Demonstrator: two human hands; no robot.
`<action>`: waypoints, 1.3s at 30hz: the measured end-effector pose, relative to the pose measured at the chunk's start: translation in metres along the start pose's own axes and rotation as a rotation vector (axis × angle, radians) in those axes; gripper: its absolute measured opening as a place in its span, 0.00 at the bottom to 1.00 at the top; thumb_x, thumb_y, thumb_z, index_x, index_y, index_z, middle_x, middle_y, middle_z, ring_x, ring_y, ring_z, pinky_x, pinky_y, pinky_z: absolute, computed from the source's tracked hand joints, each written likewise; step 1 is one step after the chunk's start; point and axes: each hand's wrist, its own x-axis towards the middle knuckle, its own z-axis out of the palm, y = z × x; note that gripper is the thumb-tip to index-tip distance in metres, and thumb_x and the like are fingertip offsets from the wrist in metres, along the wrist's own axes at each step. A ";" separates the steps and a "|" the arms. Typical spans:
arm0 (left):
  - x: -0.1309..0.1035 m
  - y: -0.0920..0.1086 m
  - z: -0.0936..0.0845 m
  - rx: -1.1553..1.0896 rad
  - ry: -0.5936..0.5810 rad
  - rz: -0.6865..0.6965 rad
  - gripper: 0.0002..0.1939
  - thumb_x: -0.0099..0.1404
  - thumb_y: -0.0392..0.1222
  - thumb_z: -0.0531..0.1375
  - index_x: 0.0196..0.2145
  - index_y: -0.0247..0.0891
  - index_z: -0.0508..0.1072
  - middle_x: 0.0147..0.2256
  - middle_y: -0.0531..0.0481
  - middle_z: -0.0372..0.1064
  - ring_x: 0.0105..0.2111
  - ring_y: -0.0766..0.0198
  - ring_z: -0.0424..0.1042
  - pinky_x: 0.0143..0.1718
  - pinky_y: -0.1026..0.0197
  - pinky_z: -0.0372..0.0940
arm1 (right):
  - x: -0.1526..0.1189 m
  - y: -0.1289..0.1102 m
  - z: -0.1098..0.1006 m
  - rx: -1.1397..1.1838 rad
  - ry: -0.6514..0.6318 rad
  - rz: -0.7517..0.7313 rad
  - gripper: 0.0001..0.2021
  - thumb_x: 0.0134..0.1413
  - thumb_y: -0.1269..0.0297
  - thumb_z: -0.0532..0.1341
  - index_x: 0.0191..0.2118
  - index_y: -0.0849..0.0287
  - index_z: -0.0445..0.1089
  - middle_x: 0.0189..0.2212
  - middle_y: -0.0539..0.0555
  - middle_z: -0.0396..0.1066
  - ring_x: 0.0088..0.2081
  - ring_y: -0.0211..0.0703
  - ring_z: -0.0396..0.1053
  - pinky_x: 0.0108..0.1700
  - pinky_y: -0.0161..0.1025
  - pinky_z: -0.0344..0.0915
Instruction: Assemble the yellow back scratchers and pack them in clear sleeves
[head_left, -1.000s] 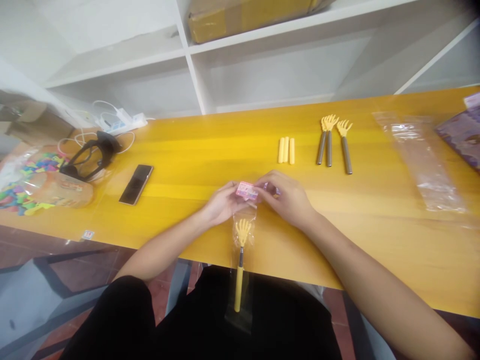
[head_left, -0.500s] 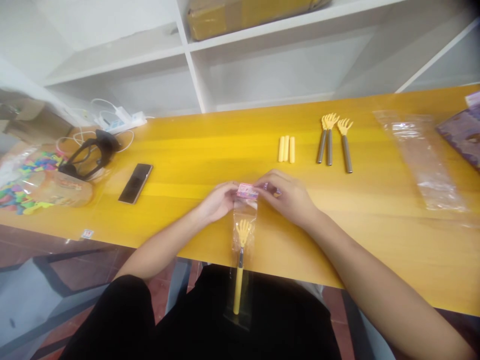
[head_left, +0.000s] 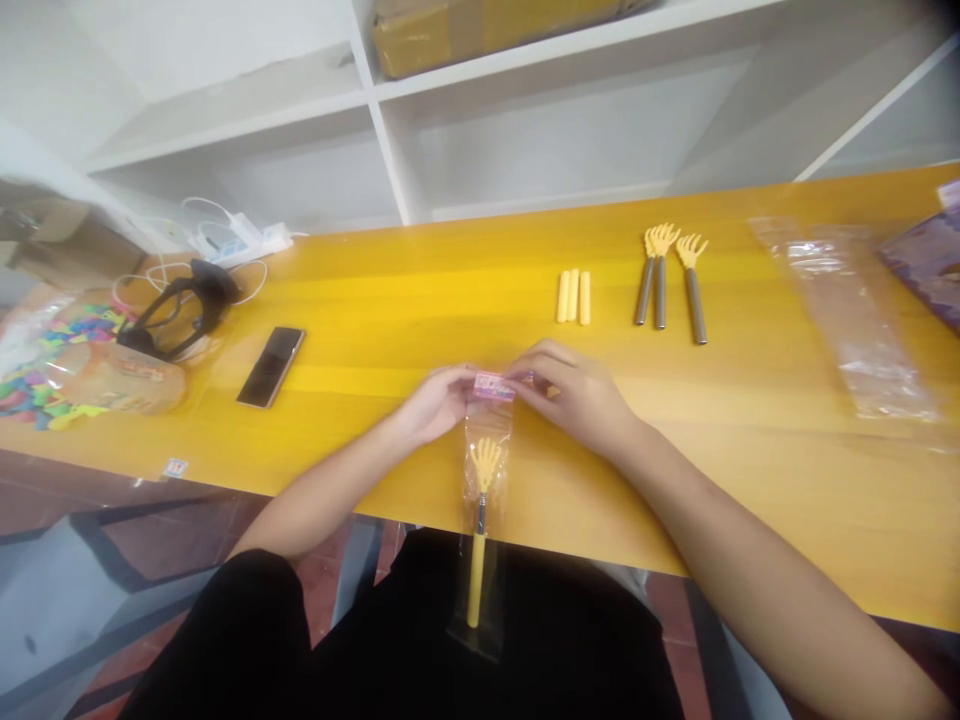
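Observation:
A clear plastic bag (head_left: 491,515) hangs over the table's front edge, with a yellow hand-shaped scratcher (head_left: 486,465) inside, its yellow handle pointing down. Across the bag's top sits a pink printed card (head_left: 493,387). My left hand (head_left: 448,400) pinches the card's left end, and my right hand (head_left: 568,390) pinches its right end. Farther back lie three yellow tubes (head_left: 573,297) and three scratchers with bare metal rods (head_left: 660,290).
Clear plastic bags (head_left: 862,320) and a purple package (head_left: 930,260) lie at the right. To the left are a phone (head_left: 271,367), a black strap device (head_left: 180,310), a power strip (head_left: 255,245) and a tub (head_left: 124,378) beside colourful pieces. White shelves (head_left: 390,150) stand behind.
My right fingertips have shifted slightly left along the pink card. The bag with the scratcher has barely moved, and my left hand is in the same place.

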 end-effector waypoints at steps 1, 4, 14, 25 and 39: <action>0.000 0.000 0.000 0.000 -0.004 -0.002 0.06 0.64 0.30 0.62 0.31 0.30 0.80 0.34 0.40 0.79 0.38 0.56 0.79 0.49 0.50 0.74 | 0.000 0.000 0.000 -0.001 -0.002 0.002 0.03 0.71 0.66 0.64 0.44 0.56 0.76 0.39 0.54 0.75 0.30 0.37 0.69 0.33 0.38 0.68; 0.000 0.001 0.002 -0.002 0.004 -0.011 0.06 0.63 0.30 0.62 0.30 0.30 0.80 0.34 0.40 0.80 0.37 0.56 0.79 0.49 0.52 0.74 | 0.000 -0.001 -0.001 0.003 -0.009 0.009 0.04 0.71 0.65 0.63 0.44 0.57 0.76 0.39 0.54 0.75 0.29 0.37 0.68 0.33 0.38 0.68; 0.002 -0.001 -0.006 0.041 -0.015 -0.031 0.04 0.62 0.31 0.64 0.31 0.30 0.80 0.32 0.44 0.78 0.32 0.62 0.76 0.39 0.59 0.71 | 0.000 0.000 -0.001 0.079 -0.086 0.086 0.05 0.71 0.63 0.64 0.44 0.56 0.78 0.37 0.53 0.75 0.31 0.37 0.70 0.34 0.38 0.68; -0.003 -0.003 0.001 0.011 -0.071 0.033 0.05 0.64 0.33 0.65 0.31 0.30 0.80 0.33 0.44 0.76 0.34 0.60 0.76 0.42 0.57 0.71 | 0.003 -0.006 0.001 0.240 -0.035 0.201 0.06 0.69 0.60 0.65 0.45 0.54 0.79 0.37 0.53 0.74 0.28 0.37 0.66 0.33 0.39 0.68; 0.000 -0.002 -0.002 0.045 -0.080 0.056 0.06 0.59 0.35 0.72 0.34 0.31 0.81 0.33 0.46 0.77 0.33 0.63 0.75 0.39 0.59 0.69 | 0.005 -0.010 -0.003 0.226 -0.005 0.206 0.06 0.69 0.61 0.65 0.45 0.53 0.80 0.38 0.54 0.75 0.30 0.38 0.68 0.32 0.39 0.68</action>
